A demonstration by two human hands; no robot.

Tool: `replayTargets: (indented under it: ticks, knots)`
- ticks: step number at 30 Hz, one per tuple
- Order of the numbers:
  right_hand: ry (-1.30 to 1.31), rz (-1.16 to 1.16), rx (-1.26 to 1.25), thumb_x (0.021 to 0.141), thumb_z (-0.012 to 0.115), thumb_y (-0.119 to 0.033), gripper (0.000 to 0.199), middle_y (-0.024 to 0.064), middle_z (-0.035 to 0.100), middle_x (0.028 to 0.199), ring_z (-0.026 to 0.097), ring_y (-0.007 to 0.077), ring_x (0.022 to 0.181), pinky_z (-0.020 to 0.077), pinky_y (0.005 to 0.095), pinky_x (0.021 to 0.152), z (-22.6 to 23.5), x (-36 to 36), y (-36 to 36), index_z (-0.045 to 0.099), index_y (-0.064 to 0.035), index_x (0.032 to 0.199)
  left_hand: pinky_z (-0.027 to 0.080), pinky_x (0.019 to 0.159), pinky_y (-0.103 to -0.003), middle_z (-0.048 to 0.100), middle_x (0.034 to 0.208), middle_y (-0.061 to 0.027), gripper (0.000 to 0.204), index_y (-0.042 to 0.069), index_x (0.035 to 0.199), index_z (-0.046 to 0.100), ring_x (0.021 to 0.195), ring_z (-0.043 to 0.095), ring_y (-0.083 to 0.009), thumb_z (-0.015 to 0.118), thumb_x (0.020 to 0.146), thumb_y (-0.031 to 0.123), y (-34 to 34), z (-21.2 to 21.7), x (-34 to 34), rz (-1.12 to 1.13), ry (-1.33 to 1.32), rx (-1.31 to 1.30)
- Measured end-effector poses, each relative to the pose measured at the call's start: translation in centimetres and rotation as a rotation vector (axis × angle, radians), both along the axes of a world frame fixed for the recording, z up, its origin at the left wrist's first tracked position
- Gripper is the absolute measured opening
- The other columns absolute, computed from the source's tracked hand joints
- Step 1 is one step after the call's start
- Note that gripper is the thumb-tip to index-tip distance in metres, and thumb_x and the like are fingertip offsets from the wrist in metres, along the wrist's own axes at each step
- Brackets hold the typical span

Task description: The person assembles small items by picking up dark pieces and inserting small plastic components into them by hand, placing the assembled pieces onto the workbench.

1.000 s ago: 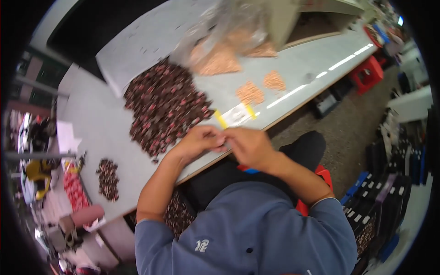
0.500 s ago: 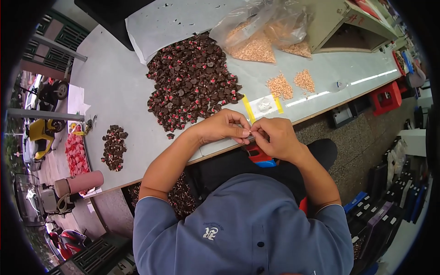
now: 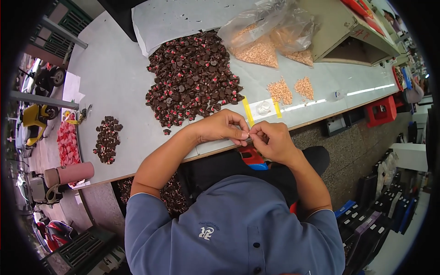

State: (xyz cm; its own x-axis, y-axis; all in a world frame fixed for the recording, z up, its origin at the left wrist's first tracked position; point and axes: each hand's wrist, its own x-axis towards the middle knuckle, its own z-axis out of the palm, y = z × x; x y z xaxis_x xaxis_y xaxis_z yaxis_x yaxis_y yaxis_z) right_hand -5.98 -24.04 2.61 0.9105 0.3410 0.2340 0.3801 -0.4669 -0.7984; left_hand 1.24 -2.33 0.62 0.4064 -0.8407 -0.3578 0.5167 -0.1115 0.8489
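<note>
Both hands have drawn back from the surface edge toward the lap, left hand and right hand meeting fingertip to fingertip, fingers pinched shut on a tiny part, the big dark pile lying just beyond.

The person wears a blue-grey short-sleeved shirt; its sleeves end above the elbows, leaving both forearms bare; a small pale embroidered emblem sits on the chest, left of a buttoned placket; two dark round buttons show along that placket near the lower edge of the view; the fabric is plain, without stripes or pattern; dark trousers cover the lap beyond the shirt; the left hand and right hand are bare, with no gloves, rings or watch visible on either wrist.
</note>
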Motion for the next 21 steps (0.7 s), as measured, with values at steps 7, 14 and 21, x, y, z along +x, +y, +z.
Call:
replayTargets:
  ticks: [7,14,21]
  knots:
    - [-0.09,0.019,-0.095,0.08,0.072,-0.006,0.011,0.0034,0.057,0.056,0.058,0.0191,0.047,0.0438,0.0316,0.046,1.0,1.0,-1.0,0.062,-0.0069,0.085,0.057,0.073,-0.024,0.072,0.095,-0.0103,0.022,-0.002,0.101,0.068,0.085,0.072,-0.0167,0.073,0.089,0.016,0.0,-0.4,-0.1,0.038,0.007,-0.013]
    - [-0.313,0.036,-0.513,0.075,0.07,-0.003,0.012,0.0075,0.062,0.063,0.061,0.0238,0.054,0.0465,0.035,0.051,4.9,4.4,-3.4,0.062,-0.0068,0.084,0.057,0.075,-0.026,0.071,0.099,-0.0125,0.027,-0.004,0.109,0.068,0.089,0.071,-0.0181,0.074,0.088,0.012,0.2,-0.3,-0.3,0.066,-0.035,-0.041]
    - [-0.348,0.1,-0.74,0.078,0.067,-0.006,0.009,0.0099,0.06,0.06,0.061,0.0309,0.054,0.0473,0.0415,0.054,4.6,5.7,-3.2,0.059,-0.008,0.08,0.057,0.077,-0.026,0.07,0.105,-0.0137,0.027,-0.004,0.111,0.067,0.09,0.071,-0.018,0.073,0.088,0.009,0.2,-0.4,0.0,0.164,-0.016,-0.056]
